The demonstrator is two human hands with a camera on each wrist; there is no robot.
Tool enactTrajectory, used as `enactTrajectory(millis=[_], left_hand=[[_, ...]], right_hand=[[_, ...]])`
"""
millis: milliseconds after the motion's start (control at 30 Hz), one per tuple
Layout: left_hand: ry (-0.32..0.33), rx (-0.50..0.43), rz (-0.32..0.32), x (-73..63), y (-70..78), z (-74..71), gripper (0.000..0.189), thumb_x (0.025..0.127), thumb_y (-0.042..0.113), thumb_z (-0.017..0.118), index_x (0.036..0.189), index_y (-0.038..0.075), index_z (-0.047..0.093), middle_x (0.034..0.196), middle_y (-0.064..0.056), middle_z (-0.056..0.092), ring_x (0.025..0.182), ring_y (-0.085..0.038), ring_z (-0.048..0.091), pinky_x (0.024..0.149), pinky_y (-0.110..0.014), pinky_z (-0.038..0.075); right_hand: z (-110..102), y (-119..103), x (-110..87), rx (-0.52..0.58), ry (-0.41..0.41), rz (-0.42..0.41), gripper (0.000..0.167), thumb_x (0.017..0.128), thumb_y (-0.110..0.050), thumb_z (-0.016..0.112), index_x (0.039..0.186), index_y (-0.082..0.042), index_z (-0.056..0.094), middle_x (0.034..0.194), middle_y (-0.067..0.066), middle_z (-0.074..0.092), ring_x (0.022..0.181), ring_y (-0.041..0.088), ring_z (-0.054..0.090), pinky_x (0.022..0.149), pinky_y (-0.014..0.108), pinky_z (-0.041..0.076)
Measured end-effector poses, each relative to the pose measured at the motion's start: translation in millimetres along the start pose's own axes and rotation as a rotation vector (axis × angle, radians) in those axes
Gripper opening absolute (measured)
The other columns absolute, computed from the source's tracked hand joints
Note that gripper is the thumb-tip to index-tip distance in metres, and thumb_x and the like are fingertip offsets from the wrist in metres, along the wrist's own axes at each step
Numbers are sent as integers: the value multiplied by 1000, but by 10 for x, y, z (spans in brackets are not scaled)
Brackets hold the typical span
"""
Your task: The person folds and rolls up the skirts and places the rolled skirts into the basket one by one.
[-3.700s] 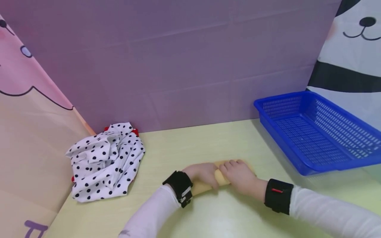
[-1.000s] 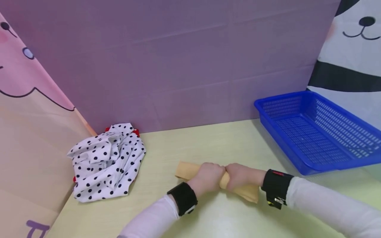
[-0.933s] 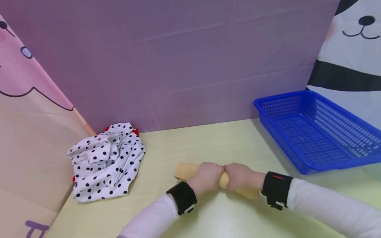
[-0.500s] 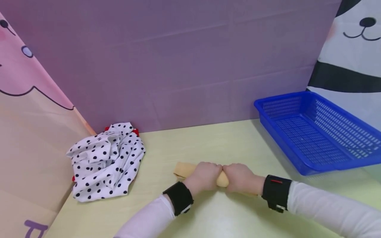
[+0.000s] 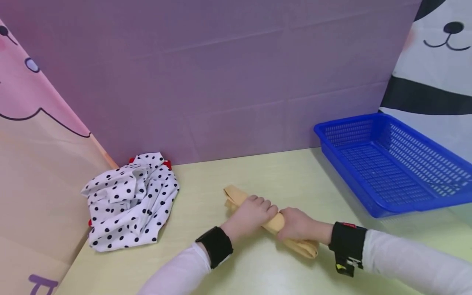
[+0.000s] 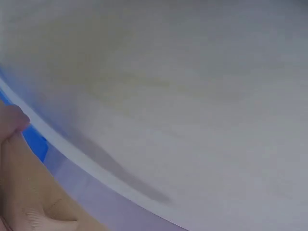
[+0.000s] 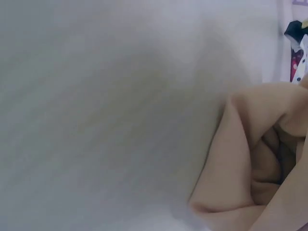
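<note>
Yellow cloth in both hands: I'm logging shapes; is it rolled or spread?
Rolled up: left hand and right hand grip the yellow cloth as a narrow bundle, layers curling at one end.

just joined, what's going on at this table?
A person grips a rolled-up tan cloth in both hands, the left hand and right hand close together near its middle. Its ends stick out past each hand, at a slant over the table. A crumpled polka-dot cloth lies off to the left; a blue basket sits to the right.
</note>
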State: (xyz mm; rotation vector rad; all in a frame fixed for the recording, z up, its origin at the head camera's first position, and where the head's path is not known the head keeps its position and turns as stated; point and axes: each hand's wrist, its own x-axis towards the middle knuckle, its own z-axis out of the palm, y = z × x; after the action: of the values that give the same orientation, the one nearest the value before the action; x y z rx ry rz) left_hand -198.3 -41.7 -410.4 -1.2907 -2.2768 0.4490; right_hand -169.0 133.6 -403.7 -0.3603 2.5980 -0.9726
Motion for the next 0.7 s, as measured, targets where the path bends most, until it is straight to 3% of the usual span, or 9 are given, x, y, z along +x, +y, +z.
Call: enactTrajectory(millis=[100,200,300,367,433,500,600,700], left_hand=[[86,35,9,-34,-53,-16,26,76,18,69,100,23,58,90,9,63,82,-10,60,82,-26,48],[186,50,38,-67,-115,-33,20,79,15,66,96,23,58,87,10,62,81,-10,60,80,-26,47],[331,75,94,-89,-177,-45,13,85,12,57,93,21,58,85,10,61,80,-10,60,79,-26,47],[452,86,120,-85,-215,-65,13,89,10,52,93,19,59,86,8,62,80,-10,60,79,-26,48],[581,99,141,-55,-248,-100,15,91,8,49,93,18,60,87,7,63,81,-10,61,80,-27,49],[706,102,164,1,-266,-165,15,92,8,49,93,16,62,87,6,66,82,-11,63,82,-28,50],[857,112,220,102,-267,-294,12,91,10,54,91,16,65,86,5,69,80,-11,65,81,-29,51],[957,109,282,188,-228,-461,12,90,10,55,87,16,66,83,5,70,76,-11,65,78,-29,52]], right_hand=[[18,-17,-33,57,9,-3,28,56,-9,72,77,-6,54,67,4,55,56,16,53,51,29,45],[-29,-16,-64,160,-103,-40,35,62,-12,73,90,-3,54,75,5,58,61,16,56,54,30,48],[-183,24,-79,398,-382,-80,53,77,-19,69,118,4,44,93,10,58,76,17,60,66,29,51],[-306,61,-75,596,-592,-87,71,87,-22,62,140,3,22,107,13,57,90,20,62,77,31,51],[-396,99,-53,772,-779,-145,78,94,-25,51,147,-3,-2,120,15,54,104,23,60,89,35,49],[-420,106,-31,902,-919,-252,78,97,-31,46,148,-12,-10,131,13,50,116,26,56,99,40,44],[-369,67,0,1039,-1076,-425,63,98,-43,42,147,-17,11,138,8,48,126,26,50,106,44,38],[-276,-29,-21,1162,-1126,-532,55,96,-49,44,140,-17,33,138,6,50,128,24,48,107,43,37]])
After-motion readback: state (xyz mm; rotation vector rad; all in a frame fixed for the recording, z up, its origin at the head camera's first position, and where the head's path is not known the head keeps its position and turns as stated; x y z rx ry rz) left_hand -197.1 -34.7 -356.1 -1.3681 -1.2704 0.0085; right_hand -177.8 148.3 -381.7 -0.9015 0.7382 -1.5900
